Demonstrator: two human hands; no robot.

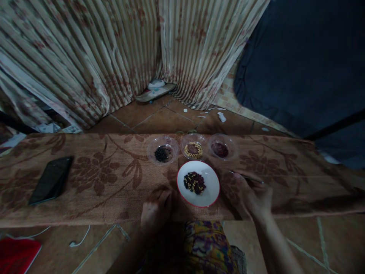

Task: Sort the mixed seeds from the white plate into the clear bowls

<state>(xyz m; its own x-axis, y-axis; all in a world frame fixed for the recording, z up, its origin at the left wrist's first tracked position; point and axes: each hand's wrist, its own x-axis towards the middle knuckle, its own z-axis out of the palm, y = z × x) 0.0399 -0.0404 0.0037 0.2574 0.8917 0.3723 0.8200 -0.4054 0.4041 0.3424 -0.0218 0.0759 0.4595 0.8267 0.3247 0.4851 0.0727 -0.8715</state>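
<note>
A white bowl with a red rim (212, 194) holds a mixed heap of black, yellow and dark red beans (194, 182). Behind it stand three clear plastic bowls: the left one (152, 156) has black beans, the middle one (194, 136) yellow beans, the right one (232, 150) dark red beans. My left hand (156, 209) rests on the cloth left of the white bowl, its fingers curled closed with nothing showing in them. To the right of the bowl, my right hand (255, 194) grips a thin metal tool that looks like tweezers (253, 179).
A patterned brown cloth (94, 171) covers the narrow table. A dark phone (51, 180) lies at its left. Beyond are striped curtains (128, 57), a skateboard (155, 93) and litter on the tiled floor. Dark blue fabric (302, 76) hangs at the right.
</note>
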